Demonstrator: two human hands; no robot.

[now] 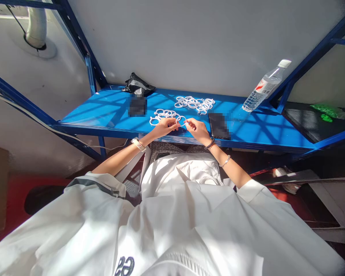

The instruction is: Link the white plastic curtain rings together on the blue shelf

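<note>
A chain of linked white plastic rings (pixel 163 115) lies on the blue shelf (pixel 97 111) in front of me. My left hand (pixel 165 127) pinches the near end of that chain. My right hand (pixel 197 129) pinches a single white ring (pixel 183 121) held between the two hands, touching the chain's end. Both hands hover just above the shelf's front edge, fingers closed. A loose pile of white rings (pixel 194 104) sits farther back on the shelf, beyond my right hand.
A clear water bottle (pixel 265 86) leans at the shelf's right end. A dark flat device (pixel 219 125) lies right of my right hand. A black crumpled bag (pixel 138 85) sits at the back left. Blue frame posts (pixel 91 74) flank the shelf; green items (pixel 329 112) lie far right.
</note>
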